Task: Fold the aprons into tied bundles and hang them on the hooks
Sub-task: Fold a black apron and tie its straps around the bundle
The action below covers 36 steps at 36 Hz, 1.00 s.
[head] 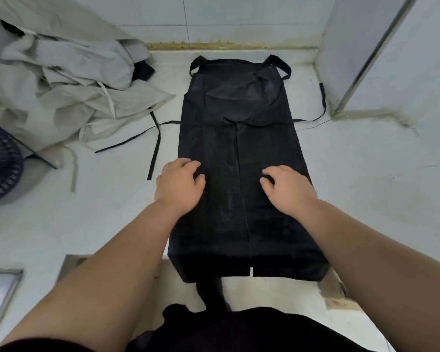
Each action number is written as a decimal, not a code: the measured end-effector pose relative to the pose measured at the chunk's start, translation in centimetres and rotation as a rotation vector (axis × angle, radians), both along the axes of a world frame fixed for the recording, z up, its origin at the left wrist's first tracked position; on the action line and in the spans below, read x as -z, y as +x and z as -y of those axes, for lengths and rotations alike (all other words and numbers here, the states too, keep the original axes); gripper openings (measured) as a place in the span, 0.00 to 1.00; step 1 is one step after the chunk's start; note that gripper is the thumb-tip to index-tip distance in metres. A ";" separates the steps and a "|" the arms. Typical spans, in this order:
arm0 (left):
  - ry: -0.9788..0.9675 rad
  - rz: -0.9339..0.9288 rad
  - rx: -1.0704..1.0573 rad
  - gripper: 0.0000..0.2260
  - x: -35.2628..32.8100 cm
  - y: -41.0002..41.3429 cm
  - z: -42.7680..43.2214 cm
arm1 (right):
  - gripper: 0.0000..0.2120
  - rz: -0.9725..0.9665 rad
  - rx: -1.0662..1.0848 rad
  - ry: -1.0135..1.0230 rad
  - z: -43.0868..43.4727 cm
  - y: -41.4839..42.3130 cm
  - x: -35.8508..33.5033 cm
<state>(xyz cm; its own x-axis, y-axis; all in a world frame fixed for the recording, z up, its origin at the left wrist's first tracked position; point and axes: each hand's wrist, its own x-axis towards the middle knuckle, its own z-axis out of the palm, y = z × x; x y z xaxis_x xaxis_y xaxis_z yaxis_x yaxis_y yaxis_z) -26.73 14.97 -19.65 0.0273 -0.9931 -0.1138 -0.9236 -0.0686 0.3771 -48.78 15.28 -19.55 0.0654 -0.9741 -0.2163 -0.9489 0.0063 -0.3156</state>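
Black apron (239,148) is lying flat on the white counter (366,174), sides folded in and meeting at a centre seam. Its long axis is running straight away from the person: bib and neck straps (281,64) at the far end by the wall, hem (239,271) hanging just over the near counter edge. Both hands are sitting mid-length, one either side of the seam. The left hand (179,185) is touching the left edge and the right hand (288,190) is lying inside the right edge. Fingers on both are curling loosely with the tips pressing the cloth, and no fold is visibly pinched. Neither hand is nearer to either end, so this is looking like a two-handed move along the axis, probably rolling or folding hem-to-bib or bib-to-hem. The waist ties are trailing out sideways, left tie (127,142) and right tie (315,118), both well beyond the fingertips. They are needing to stay free for the knot. A beige apron pile (74,85) is waiting far-left. No hooks are showing.
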 end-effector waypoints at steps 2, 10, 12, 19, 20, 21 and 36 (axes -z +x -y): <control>-0.037 -0.082 -0.062 0.18 -0.2 -0.9 -3.0 | 0.18 0.060 0.046 -0.022 -2.0 -1.0 -0.2; -0.156 -0.266 -0.331 0.13 1.1 -3.4 -14.6 | 0.18 0.211 0.226 -0.072 -10.7 -5.0 1.2; -0.130 -0.330 -0.433 0.11 1.1 -3.5 -16.5 | 0.18 0.238 0.247 -0.089 -12.5 -5.3 1.4; 0.136 -0.491 -0.742 0.15 2.1 -2.3 -19.1 | 0.19 0.374 0.463 -0.105 -15.9 -6.4 1.5; 0.188 -0.520 -0.772 0.19 2.1 -2.3 -19.0 | 0.17 0.388 0.507 -0.093 -16.0 -6.4 1.6; 0.231 -0.561 -0.804 0.21 2.3 -2.3 -18.7 | 0.16 0.416 0.561 -0.065 -16.2 -6.5 1.7; 0.395 -1.013 -0.914 0.25 4.2 0.3 -16.1 | 0.26 0.705 0.848 0.096 -16.3 -6.5 5.2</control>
